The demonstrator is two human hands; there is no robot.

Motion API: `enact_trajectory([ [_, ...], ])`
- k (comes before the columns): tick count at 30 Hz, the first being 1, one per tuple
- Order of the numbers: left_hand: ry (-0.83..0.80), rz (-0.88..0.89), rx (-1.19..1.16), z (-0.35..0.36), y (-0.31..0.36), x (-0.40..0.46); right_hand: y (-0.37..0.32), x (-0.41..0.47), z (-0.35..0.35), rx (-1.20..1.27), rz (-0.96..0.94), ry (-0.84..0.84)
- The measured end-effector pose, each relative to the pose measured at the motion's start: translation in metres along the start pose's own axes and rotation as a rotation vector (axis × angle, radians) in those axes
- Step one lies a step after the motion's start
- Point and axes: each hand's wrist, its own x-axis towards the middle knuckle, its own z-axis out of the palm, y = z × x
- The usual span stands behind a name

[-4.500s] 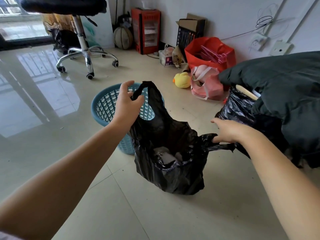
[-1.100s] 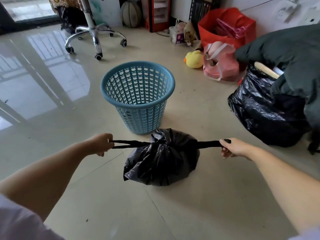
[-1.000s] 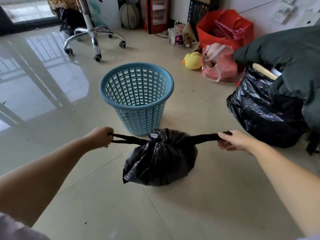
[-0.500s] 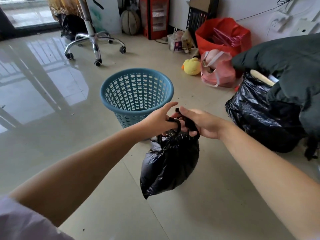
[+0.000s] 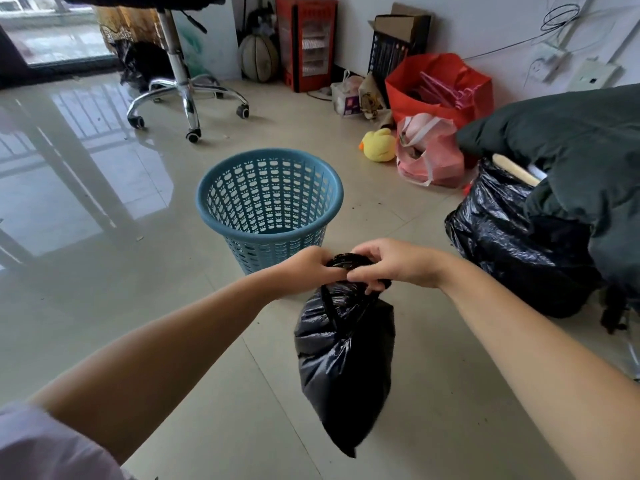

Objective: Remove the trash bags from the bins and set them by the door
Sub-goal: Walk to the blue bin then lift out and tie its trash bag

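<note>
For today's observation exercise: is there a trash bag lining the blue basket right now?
No: the blue basket shows bare perforated walls, while both hands hold the tied black trash bag in front of it.

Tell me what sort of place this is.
Probably a lived-in room at home: tiled floor, a swivel chair, a plush duck and household bags and boxes piled by the wall.

Both hands [image 5: 349, 268] grip black bag [image 5: 344, 368] top, blue bin [image 5: 270, 202] behind.
</note>
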Motion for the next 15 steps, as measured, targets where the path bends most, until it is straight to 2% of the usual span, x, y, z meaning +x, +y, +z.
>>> enact_trajectory([
  [3, 0.001, -0.036, -0.356, 0.004, -0.012, 0.002, 0.030, 0.005, -0.003, 0.079, 0.004, 0.216],
  [5, -0.006, -0.063, -0.509, 0.010, -0.022, 0.008, 0.047, 0.008, -0.001, -0.004, 0.024, 0.308],
  [7, 0.006, -0.098, -0.414, 0.019, -0.032, 0.017, 0.061, 0.012, 0.003, -0.144, 0.042, 0.351],
  [11, 0.012, -0.087, 0.092, 0.033, -0.043, 0.031, 0.084, 0.022, 0.012, -0.372, 0.073, 0.381],
  [15, 0.022, -0.063, 0.130, 0.035, -0.042, 0.038, 0.092, 0.023, 0.012, -0.455, 0.092, 0.408],
])
